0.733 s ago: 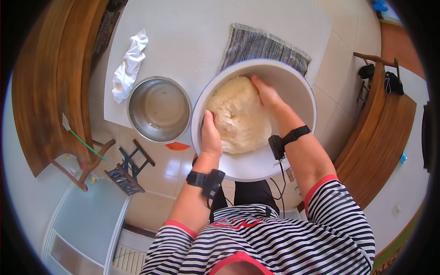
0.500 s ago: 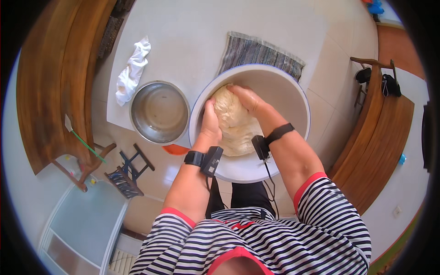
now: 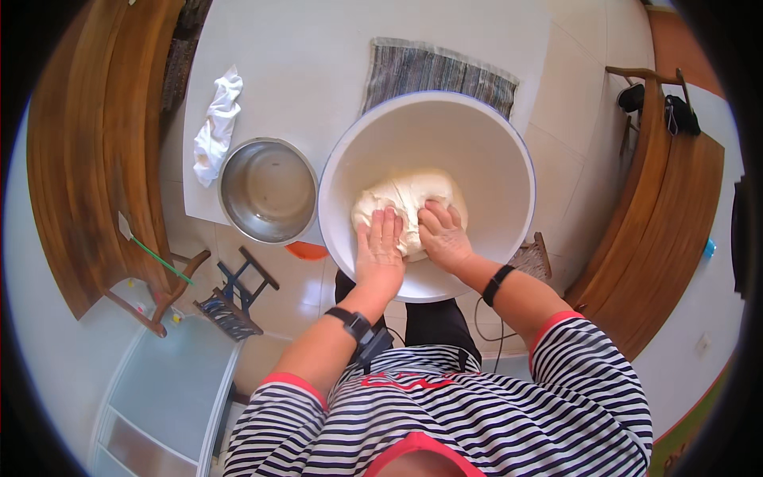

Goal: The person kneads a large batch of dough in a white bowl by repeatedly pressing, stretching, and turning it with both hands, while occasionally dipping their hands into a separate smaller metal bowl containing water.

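A pale lump of dough (image 3: 429, 184) lies in a large white basin (image 3: 497, 175) with a blue rim. Its surface is smooth at the far side and creased down the middle. My left hand (image 3: 379, 248) presses flat on the near left part of the dough, fingers stretched out. On the near right part, my right hand (image 3: 445, 237) has its fingers bent and sunk into the dough. Both wrists wear black straps.
Left of the basin stands a metal bowl (image 3: 269, 191) on the white table (image 3: 278, 71), with a twisted white cloth (image 3: 217, 127) behind it. A striped grey mat (image 3: 441, 75) lies beyond the basin. Wooden benches (image 3: 648, 262) flank both sides; a small folding stool (image 3: 234, 298) stands at left.
Both hands have come nearer and down from the far side of the dough onto its near part. The dough has gone from a stretched, folded shape to a compact rounded lump.
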Motion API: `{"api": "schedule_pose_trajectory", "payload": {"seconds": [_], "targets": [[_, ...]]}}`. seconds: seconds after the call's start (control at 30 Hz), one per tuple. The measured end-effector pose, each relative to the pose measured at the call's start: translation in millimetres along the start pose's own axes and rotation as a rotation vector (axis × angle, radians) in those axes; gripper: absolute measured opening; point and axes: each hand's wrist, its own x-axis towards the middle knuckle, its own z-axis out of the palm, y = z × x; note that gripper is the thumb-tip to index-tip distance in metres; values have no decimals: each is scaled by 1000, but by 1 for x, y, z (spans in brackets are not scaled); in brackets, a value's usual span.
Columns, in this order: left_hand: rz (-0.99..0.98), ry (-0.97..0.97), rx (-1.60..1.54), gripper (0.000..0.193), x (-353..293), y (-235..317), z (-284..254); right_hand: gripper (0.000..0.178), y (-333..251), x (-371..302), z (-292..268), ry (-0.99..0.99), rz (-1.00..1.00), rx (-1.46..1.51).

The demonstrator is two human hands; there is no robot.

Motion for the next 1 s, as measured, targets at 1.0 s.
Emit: {"api": "schedule_pose_trajectory", "payload": {"seconds": [1.0], "targets": [[-188, -561, -310, 23, 78, -20, -9, 29, -5, 63, 21, -838, 636, 483]]}}
